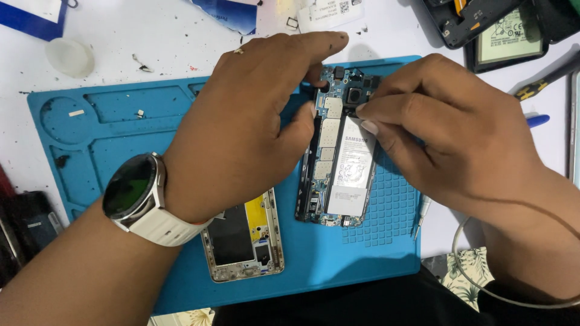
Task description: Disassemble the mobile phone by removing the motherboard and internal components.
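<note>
White, speckled worktable (151, 36) with a blue silicone repair mat (109, 145) across it, compartments at its left, gridded patch lower right. On the mat's right half lies an opened phone body (335, 163), circuit board up, white battery (352, 175) seated in it, camera module (353, 95) near the top. Left hand (254, 127), watch (136, 193) on its wrist, arches over the phone's top left edge, thumb pressed against the side, index finger stretched out above. Right hand (447, 133) comes in from the right, fingertips pinched together at the battery's top edge just below the camera; what they pinch is too small to tell. A separate metal phone frame (244, 238) sits just left of the phone, near the mat's front edge. Another dismantled phone (501, 30) top right, screwdriver (544, 81) beside it. The phone body looks light, stiff but fragile; best held by its side rails, off the board and battery.
</note>
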